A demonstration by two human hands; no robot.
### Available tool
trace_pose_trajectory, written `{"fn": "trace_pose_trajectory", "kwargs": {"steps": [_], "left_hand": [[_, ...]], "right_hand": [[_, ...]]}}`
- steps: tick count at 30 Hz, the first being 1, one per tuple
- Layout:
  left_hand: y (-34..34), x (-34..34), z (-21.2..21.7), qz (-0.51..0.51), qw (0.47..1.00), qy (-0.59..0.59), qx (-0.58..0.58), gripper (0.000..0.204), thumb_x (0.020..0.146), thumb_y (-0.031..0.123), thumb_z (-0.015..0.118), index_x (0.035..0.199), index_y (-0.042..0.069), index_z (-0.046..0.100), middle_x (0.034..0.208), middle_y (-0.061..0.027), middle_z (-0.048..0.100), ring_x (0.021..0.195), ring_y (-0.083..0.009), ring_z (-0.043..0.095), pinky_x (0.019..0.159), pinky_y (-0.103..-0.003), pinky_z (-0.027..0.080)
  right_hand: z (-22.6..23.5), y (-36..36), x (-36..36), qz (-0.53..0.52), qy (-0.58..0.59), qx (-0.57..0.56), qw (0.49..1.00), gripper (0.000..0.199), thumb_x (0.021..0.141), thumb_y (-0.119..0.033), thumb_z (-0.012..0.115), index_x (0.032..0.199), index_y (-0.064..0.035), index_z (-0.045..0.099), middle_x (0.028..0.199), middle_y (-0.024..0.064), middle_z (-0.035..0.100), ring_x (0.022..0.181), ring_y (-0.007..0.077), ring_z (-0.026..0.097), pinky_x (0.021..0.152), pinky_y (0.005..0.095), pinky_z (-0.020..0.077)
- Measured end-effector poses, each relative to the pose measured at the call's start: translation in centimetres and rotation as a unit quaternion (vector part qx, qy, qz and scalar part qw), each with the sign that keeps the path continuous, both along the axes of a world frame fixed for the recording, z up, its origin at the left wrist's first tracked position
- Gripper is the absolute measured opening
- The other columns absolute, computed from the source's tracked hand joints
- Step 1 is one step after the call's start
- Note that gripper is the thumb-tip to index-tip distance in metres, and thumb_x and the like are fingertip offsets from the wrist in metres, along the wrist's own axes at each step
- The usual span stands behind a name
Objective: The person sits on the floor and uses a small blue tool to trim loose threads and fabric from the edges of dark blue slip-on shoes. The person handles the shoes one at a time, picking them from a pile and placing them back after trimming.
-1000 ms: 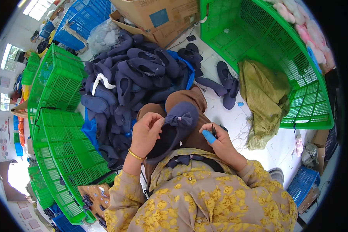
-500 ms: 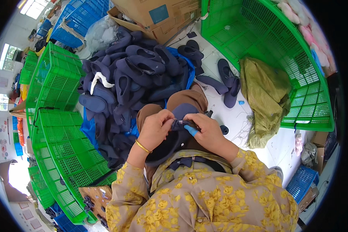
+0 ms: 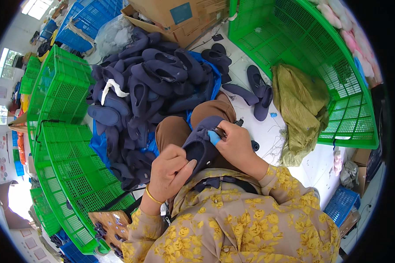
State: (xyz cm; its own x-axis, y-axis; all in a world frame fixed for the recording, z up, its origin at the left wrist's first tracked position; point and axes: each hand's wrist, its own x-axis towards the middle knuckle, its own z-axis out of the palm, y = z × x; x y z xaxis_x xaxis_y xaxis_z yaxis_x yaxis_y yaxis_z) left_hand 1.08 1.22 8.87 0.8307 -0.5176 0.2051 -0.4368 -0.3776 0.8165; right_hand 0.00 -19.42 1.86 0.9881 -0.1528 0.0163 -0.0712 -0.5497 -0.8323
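Observation:
A navy slip-on shoe [image 3: 202,151] lies across my lap, its opening facing up. My right hand [image 3: 238,148] grips its far right rim, fingers curled; a blue wrap covers one fingertip. A small dark object shows between those fingers, too hidden to name. My left hand [image 3: 167,172], with a gold bangle at the wrist, is closed beside the shoe's near left edge. It is slightly blurred, and whatever its fingers hold is hidden. In front of my knees, to the left, rises a big pile of navy shoes [image 3: 162,72] on blue sheeting [image 3: 99,143].
Green crates [image 3: 70,155] line my left, and a large green crate [image 3: 307,41] stands far right. An olive sack [image 3: 300,109] lies before it. Several loose shoes [image 3: 259,90] are on the white floor. A cardboard box [image 3: 162,15] stands behind the pile. White fabric [image 3: 112,90] rests on the pile.
My left hand has come away from the shoe's far rim, moving down and left. My right hand has shifted slightly right, and more of the shoe's opening shows.

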Motion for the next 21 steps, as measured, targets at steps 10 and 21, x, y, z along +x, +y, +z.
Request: {"fn": "trace_pose_trajectory", "kwargs": {"steps": [10, 21], "left_hand": [[-0.3, -0.1, -1.9, 0.217, 0.828, 0.322, -0.405, 0.028, 0.099, 0.015, 0.049, 0.073, 0.005, 0.044, 0.070, -0.0054, 0.049, 0.057, -0.0110, 0.041, 0.050, -0.024, 0.032], [6.6, 0.4, -0.5, 0.117, 0.677, 0.294, -0.664, 0.039, 0.105, 0.026, 0.041, 0.068, 0.013, 0.035, 0.063, 0.0021, 0.032, 0.059, -0.0101, 0.029, 0.051, -0.026, 0.027]], "right_hand": [[0.1, 0.0, -1.0, -0.047, 0.064, 0.102, 0.992, 0.021, 0.084, -0.020, 0.070, 0.083, -0.0003, 0.064, 0.066, 0.0162, 0.061, 0.057, 0.0288, 0.058, 0.055, 0.0371, 0.0436], [-0.4, -0.1, -1.4, -0.052, 0.042, 0.079, 0.995, 0.019, 0.086, -0.019, 0.070, 0.086, -0.0007, 0.065, 0.070, 0.0149, 0.064, 0.057, 0.0250, 0.058, 0.055, 0.0347, 0.0443]]}}
